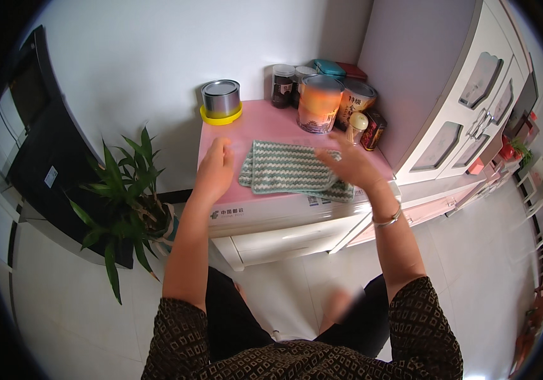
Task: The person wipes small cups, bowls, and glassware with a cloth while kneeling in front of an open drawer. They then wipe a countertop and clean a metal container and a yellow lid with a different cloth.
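A folded green-and-white striped cloth [290, 167] lies on the pink top of a low cabinet [262, 114], with another layer or cloth showing from under its edges. Left of it, my left hand [215, 168] is held above the cabinet's edge, fingers loosely curled and no object visible in it. My right hand [354, 164], with a bracelet on the wrist, hovers over or touches the cloth's right end; its fingers are spread and slightly blurred. Whether it makes contact is unclear.
Behind stand a metal tin [221, 97] in a yellow ring-shaped base [224, 118], an orange printed can [320, 104], dark jars [282, 88], a toothpick holder [357, 126] and a small dark box [374, 130]. A potted plant [133, 204] is at left; a tall white cabinet [461, 104] rises at right.
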`<state>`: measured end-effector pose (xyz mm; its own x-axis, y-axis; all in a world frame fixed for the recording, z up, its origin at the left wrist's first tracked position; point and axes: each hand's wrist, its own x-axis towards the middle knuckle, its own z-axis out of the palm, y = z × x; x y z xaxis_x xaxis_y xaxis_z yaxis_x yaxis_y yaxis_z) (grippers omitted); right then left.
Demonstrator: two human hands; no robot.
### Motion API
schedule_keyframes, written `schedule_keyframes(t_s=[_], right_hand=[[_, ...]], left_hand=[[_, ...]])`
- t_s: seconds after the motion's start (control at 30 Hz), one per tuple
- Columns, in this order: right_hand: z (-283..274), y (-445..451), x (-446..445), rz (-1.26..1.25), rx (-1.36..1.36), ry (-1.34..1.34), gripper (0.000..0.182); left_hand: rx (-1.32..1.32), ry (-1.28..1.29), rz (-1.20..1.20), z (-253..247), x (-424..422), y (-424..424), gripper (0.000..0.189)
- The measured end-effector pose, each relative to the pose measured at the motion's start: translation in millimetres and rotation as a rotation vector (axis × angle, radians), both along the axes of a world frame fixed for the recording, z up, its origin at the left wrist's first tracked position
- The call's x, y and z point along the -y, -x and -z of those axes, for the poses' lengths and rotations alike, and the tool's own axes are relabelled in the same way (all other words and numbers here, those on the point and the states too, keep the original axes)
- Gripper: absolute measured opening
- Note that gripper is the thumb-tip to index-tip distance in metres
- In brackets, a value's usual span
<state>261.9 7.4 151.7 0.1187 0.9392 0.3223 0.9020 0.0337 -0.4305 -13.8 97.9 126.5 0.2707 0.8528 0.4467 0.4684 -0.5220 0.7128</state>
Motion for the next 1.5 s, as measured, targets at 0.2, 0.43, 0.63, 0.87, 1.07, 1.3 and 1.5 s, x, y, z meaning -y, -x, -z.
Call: schedule_keyframes(t_s=[0.2, 0.43, 0.63, 0.87, 1.07, 1.3, 1.5], right_hand=[[20, 118, -24, 0.179, 0.276, 0.37, 0.075], [36, 151, -55, -0.264, 0.333, 0.12, 0.046], [36, 115, -41, -0.275, 0.336, 0.066, 0.036], [21, 105, -107, -0.083, 0.317, 0.289, 0.046], [32, 145, -106, -0.127, 0.391, 0.101, 0.049], [48, 139, -106, -0.085, 0.356, -0.003, 0.045], [57, 140, -107, -0.064, 0.366, -0.086, 0.041]], left_hand=[[0.162, -0.083, -0.002, 35, -2, 20, 0.019], [-0.017, -0.185, -0.075, 16, 15, 14, 0.024], [-0.321, -0.28, 0.112, 15, 44, 17, 0.035], [-0.608, -0.233, 0.014, 17, 32, 25, 0.04], [-0.592, -0.225, -0.034, 23, 24, 27, 0.043], [-0.587, -0.19, -0.015, 20, 29, 25, 0.044], [-0.602, -0.191, -0.028, 21, 28, 27, 0.044]])
